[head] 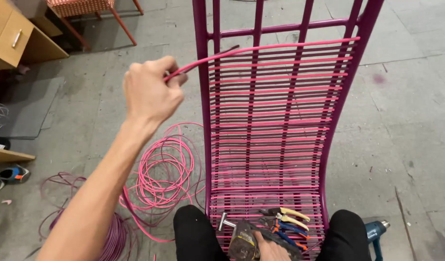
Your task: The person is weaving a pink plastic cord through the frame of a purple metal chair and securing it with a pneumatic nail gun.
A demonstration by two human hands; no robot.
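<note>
1. A pink cord (261, 47) is pinched in the closed grip of the left hand (152, 89), the fingers curled tight round it, and is drawn out to the left of the chair frame (201, 96). The arm is stretched away from the frame, so the cord appears to be held taut where it runs as the topmost strand across the seat.

2. The purple metal frame is laid sloping away from the person, its lower end resting between the knees in black trousers (196, 234). It seems to be steadied there by the legs, which leaves both hands free for the cord.

3. The woven strands (270, 135) are laid in close parallel rows from side rail to side rail. The upper bars of the frame are not yet covered.

4. The right hand (270, 251) is seen only in part at the lower edge. It rests on a dark, worn tool (242, 241) lying on the woven rows; whether the grip is closed round it cannot be told.

5. Pliers (286, 220) with yellow and blue handles are kept on the strands just beside that hand, within easy reach.

6. Loose coils of pink cord (165, 174) and a darker purple coil (113, 237) lie on the concrete floor (406, 145) to the left of the frame.

7. A blue heat gun (375, 232) lies on the floor by the right knee.
</note>
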